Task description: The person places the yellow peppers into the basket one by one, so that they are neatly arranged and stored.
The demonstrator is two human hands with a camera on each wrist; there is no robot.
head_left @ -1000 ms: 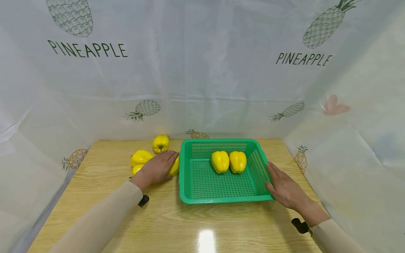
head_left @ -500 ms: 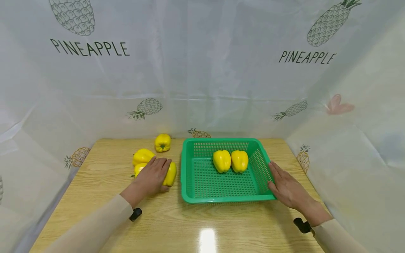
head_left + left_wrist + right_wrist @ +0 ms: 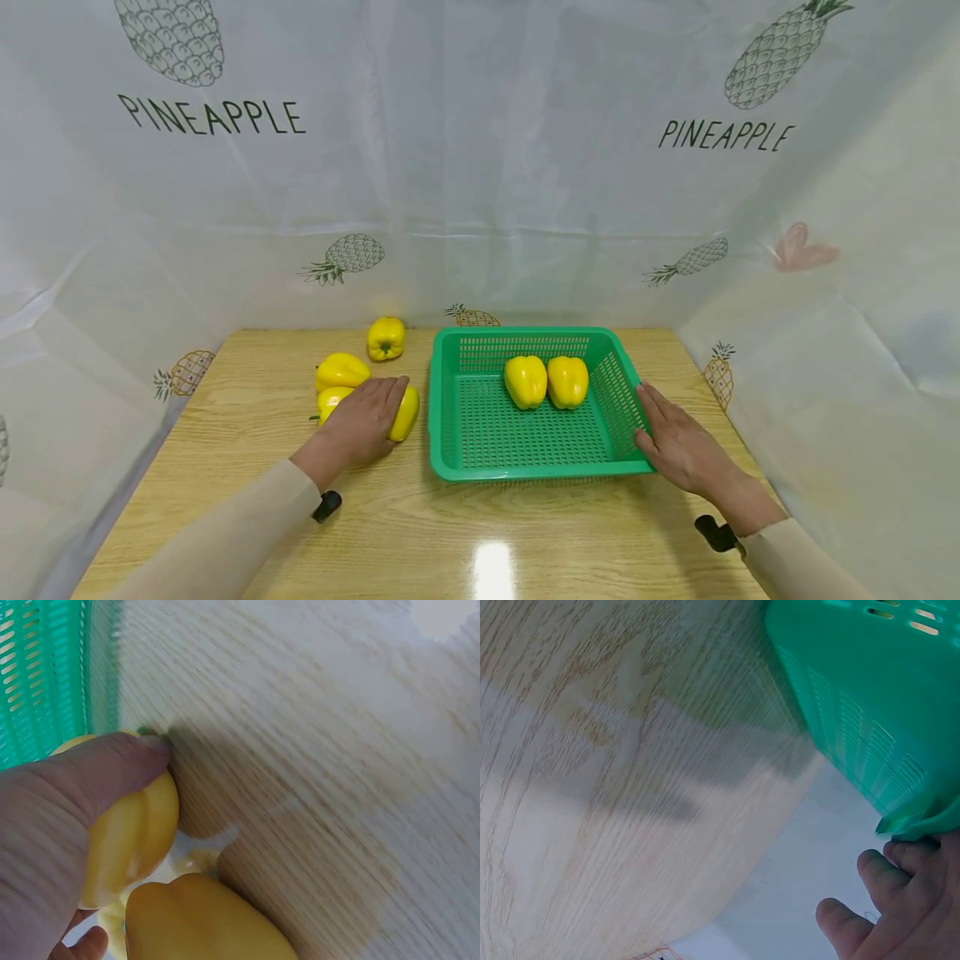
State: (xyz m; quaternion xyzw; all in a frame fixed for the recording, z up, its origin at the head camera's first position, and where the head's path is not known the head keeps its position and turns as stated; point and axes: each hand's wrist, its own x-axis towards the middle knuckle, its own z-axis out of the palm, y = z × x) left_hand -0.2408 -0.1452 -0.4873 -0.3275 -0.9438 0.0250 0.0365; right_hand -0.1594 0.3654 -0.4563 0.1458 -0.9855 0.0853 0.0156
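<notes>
My left hand point(image 3: 365, 421) grips a yellow bell pepper point(image 3: 405, 414) on the table, just left of the green basket point(image 3: 442, 408). In the left wrist view the thumb lies across this bell pepper point(image 3: 135, 832), near its green stem, with fingers on the far side. Two other yellow peppers lie by that hand: one point(image 3: 341, 372) behind it and one point(image 3: 330, 402) partly hidden by it. My right hand point(image 3: 678, 446) rests against the basket's right rim, fingers fairly straight. From the right wrist, the fingers show beside the basket's rim point(image 3: 922, 821).
Two yellow bell peppers point(image 3: 525, 383) stand side by side inside the basket. Another yellow pepper point(image 3: 386, 338) sits at the back of the wooden table point(image 3: 405, 533). A white curtain printed with pineapples point(image 3: 480, 167) hangs behind and along both sides.
My left hand has drawn back to the left with the pepper, from right at the basket's side to a small gap away, and then barely moved. The right hand stays at the rim.
</notes>
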